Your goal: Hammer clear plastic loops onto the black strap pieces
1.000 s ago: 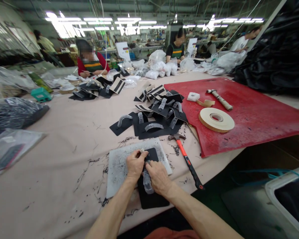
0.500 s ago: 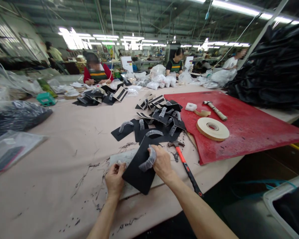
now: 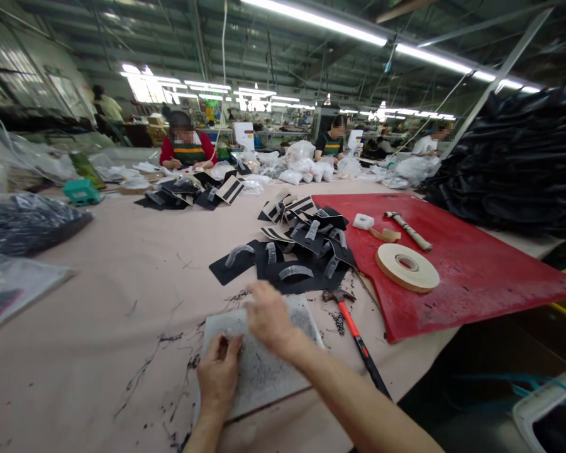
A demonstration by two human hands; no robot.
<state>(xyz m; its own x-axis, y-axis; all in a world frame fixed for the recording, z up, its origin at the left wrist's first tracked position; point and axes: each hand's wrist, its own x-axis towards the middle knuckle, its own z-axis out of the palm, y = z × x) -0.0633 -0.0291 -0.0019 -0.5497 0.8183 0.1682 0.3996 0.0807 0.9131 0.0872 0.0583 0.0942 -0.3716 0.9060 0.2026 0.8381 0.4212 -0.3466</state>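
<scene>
A grey slab [image 3: 264, 371] lies on the cloth-covered table. Over its left edge my left hand [image 3: 219, 374] is closed, fingertips pinched together; what they hold, if anything, is too small to name. My right hand [image 3: 270, 318] is above the back of the slab, smeared by motion, its fingers curled and their tips unclear. Just behind it lie black panels [image 3: 233, 267] with plastic-wrapped handles [image 3: 296, 272], spread in a loose pile. To the right of the slab rests a claw hammer [image 3: 351, 324] with a red and black handle.
A red mat [image 3: 466, 270] on the right bears a tape roll [image 3: 407, 267] and a second hammer [image 3: 408, 231]. Black thread scraps [image 3: 144, 371] litter the left side. Several people work beyond the table; black goods [image 3: 514, 170] are stacked at right.
The black panel with a wrapped handle has left my right hand and now lies at the front of the pile. My right hand has moved left, over the slab. The view has tilted slightly up.
</scene>
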